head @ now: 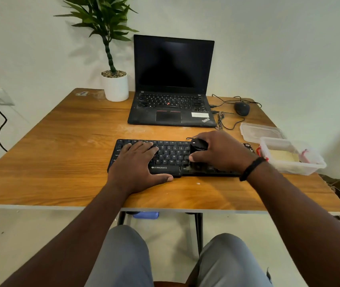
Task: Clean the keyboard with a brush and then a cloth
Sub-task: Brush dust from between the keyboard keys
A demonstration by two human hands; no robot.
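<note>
— Brushing, is it? The right hand is gripping a black brush on the keyboard mid-desk.
— Seemingly. The left hand is lying flat, steadying it. Next it's needing the cloth; I'm not seeing one plainly.

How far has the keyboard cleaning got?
Brushing looks under way: the right hand grips a black brush on the keyboard, while the left hand lies flat, steadying it. The cloth wipe is left; something yellowish, maybe the cloth, sits in the plastic container.
</note>
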